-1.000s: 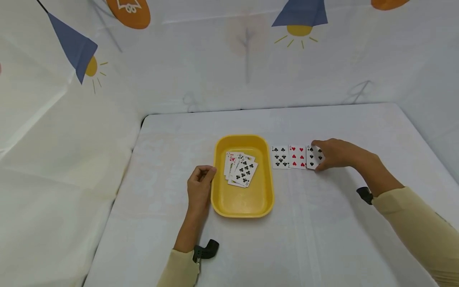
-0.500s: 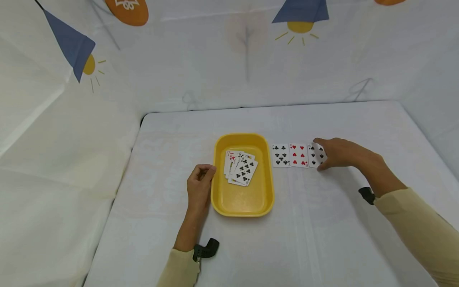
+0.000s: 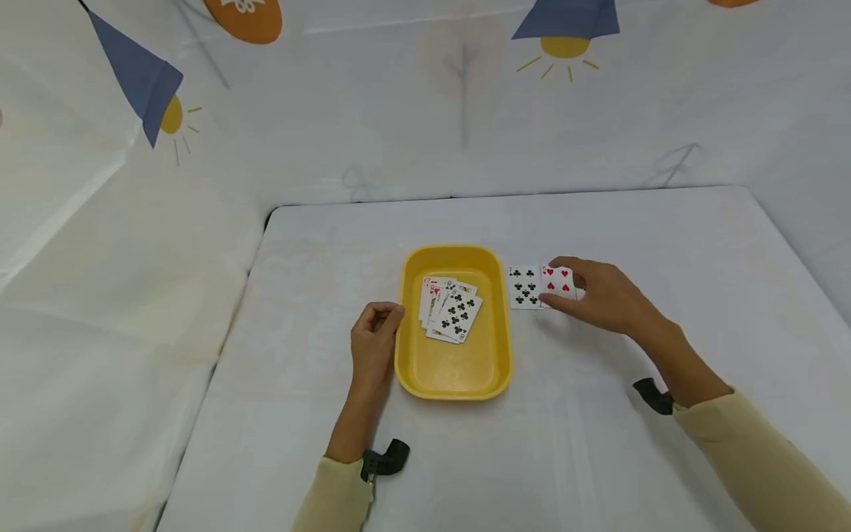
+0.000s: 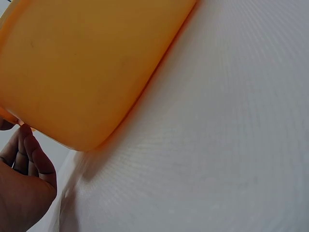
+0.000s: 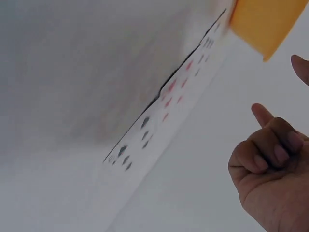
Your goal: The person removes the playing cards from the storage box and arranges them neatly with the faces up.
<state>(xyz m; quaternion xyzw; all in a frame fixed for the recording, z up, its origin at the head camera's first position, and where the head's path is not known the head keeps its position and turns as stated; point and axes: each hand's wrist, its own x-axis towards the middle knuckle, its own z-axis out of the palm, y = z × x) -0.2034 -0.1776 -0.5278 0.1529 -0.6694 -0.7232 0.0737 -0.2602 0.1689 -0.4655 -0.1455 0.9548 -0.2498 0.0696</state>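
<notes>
At the left side of a yellow plastic tray (image 3: 453,378), my left hand (image 3: 372,351) pinches the rim between thumb and fingers. A loose pile of face-up playing cards (image 3: 459,316) lies in the tray, an eight of clubs on top. To the tray's right, a row on the table holds a seven of clubs (image 3: 525,287), a six of hearts (image 3: 557,278) and a six of spades (image 5: 137,137). Over this row hovers my right hand (image 3: 608,297), index finger and thumb spread, its other fingers curled and holding nothing. It hides the six of spades in the head view.
A white cloth covers the table (image 3: 572,443), with printed white fabric walls (image 3: 399,111) behind and at the sides. Each wrist wears a black band, the left one (image 3: 387,458) near the tray's lower left, the right one (image 3: 654,397) over the table.
My right hand has lifted off the six of spades and moved left over the six of hearts and seven of clubs. The left hand stays at the tray's rim.
</notes>
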